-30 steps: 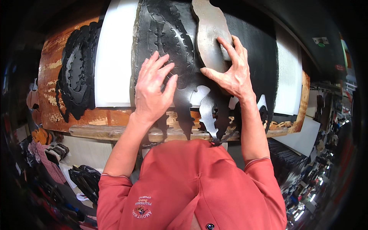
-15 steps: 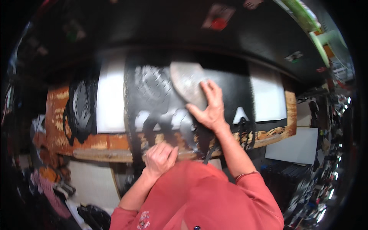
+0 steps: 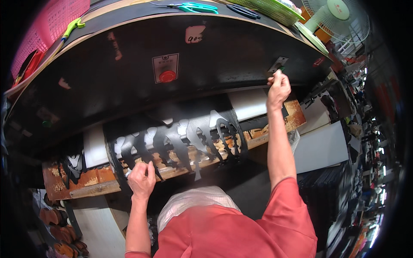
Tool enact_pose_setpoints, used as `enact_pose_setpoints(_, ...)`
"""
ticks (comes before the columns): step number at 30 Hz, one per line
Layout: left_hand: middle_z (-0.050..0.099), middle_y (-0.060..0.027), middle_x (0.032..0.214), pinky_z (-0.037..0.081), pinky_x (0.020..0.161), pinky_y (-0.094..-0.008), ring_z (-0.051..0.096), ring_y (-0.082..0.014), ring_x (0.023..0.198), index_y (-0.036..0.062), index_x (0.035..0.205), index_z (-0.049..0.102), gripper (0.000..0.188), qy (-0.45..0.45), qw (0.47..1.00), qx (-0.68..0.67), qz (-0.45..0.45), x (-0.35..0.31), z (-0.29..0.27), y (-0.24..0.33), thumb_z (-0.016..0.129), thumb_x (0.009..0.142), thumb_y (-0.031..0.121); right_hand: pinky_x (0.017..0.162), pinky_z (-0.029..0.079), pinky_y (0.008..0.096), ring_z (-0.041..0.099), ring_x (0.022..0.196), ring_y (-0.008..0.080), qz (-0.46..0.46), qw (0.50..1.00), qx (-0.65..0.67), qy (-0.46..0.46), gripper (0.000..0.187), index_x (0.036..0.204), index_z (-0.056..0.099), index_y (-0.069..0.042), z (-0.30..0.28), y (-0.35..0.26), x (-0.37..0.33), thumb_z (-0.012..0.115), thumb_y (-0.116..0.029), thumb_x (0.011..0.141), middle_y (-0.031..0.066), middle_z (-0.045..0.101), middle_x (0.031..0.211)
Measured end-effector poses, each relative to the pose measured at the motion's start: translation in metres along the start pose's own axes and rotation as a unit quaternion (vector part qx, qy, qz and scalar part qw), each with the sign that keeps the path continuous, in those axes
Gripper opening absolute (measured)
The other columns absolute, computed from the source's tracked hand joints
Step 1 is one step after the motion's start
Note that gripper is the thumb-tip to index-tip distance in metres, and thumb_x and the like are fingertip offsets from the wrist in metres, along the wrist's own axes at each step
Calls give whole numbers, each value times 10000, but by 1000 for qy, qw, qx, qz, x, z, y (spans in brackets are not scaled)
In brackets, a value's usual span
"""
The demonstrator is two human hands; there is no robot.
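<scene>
A black sheet with several shaped cut-outs (image 3: 176, 148) runs out from under a wide black machine head (image 3: 129, 64) and over the front edge of a worn wooden board (image 3: 97, 189). My left hand (image 3: 142, 180) is closed in a fist at the sheet's near left corner; whether it pinches the sheet edge is hidden. My right hand (image 3: 279, 91) is raised to the machine's front, fingers curled, against a small green button (image 3: 280, 68) on its right side. Between the hands, higher up, sits a large red button (image 3: 167, 76).
White pads (image 3: 248, 103) lie on the board beneath the sheet. Black scraps (image 3: 74, 167) rest at its left end. On top of the machine are teal-handled scissors (image 3: 198, 7), a pink basket (image 3: 53, 30), a green basket (image 3: 275, 9) and a fan (image 3: 337, 10). A pale panel (image 3: 316, 144) stands at right.
My right hand has left the flat grey rounded plate on the sheet and risen to the green button. The plate no longer shows. My left fist appears farther left, and the view has shifted.
</scene>
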State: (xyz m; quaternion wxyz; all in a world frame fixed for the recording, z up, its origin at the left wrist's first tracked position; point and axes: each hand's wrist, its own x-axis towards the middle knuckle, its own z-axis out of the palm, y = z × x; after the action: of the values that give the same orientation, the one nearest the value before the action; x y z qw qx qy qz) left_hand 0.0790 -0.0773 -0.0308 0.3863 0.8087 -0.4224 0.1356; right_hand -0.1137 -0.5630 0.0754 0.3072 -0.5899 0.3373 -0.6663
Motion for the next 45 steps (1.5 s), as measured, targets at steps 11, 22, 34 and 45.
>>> enact_pose_setpoints(11, 674, -152, 784, 526, 616, -453, 670, -388, 692, 35, 773, 598, 282, 35, 997, 65, -11, 12, 11, -2, 761, 965, 162, 661, 491, 267, 611, 713, 88, 83, 972, -78, -205, 227, 961, 733, -25, -91, 31, -76, 669, -225, 1048, 15, 700, 809)
enact_pose_setpoints(22, 627, -138, 718, 494, 575, -456, 634, -374, 638, 45, 702, 542, 401, 49, 994, 92, -32, 19, 13, -3, 780, 967, 231, 725, 510, 466, 691, 777, 353, -96, 917, -276, -271, 191, 856, 705, -67, -70, 47, -189, 689, -207, 985, 107, 723, 837)
enact_pose_setpoints(34, 589, -134, 728, 468, 610, -423, 587, -339, 655, 28, 735, 548, 397, 47, 994, 35, -88, 19, 14, 3, 766, 977, 255, 804, 562, 461, 720, 886, 375, -30, 918, -211, -335, 198, 1053, 734, 10, -76, 51, -188, 640, -161, 1019, 193, 741, 980)
enact_pose_setpoints(45, 565, -98, 712, 473, 525, -433, 602, -338, 599, 56, 776, 531, 341, 35, 999, 23, -31, -59, 1, 45, 864, 851, 66, 822, 548, 262, 663, 925, 121, 306, 923, -76, -220, 277, 1246, 693, 23, -158, 36, -192, 706, -168, 1045, 53, 721, 1086)
